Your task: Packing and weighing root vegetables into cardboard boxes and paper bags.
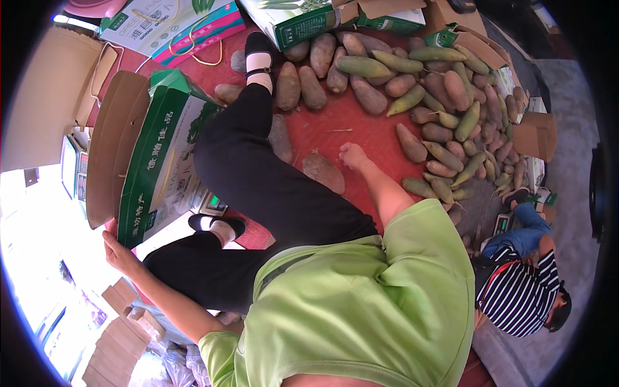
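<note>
My left hand (120, 253) grips the near lower corner of an upright green-and-white cardboard box (169, 151). The box's brown flaps (116, 148) stand folded out on its left side. Beside my right leg, my right hand (352, 155) hangs over the red floor with its fingers curled in, and nothing shows in it. Nearest to that hand is a large brown root (324, 173) on the floor. Just beyond lies a wide heap of long green radishes (364, 66) and brown, soil-coloured roots (412, 143).
A scale with a lit display (215, 202) sits by the box, partly hidden. Printed cartons (290, 29) and a gift box (200, 35) stand at the far side. Flattened cardboard (116, 351) lies at lower left. Another person in a striped shirt (516, 290) sits at the right.
</note>
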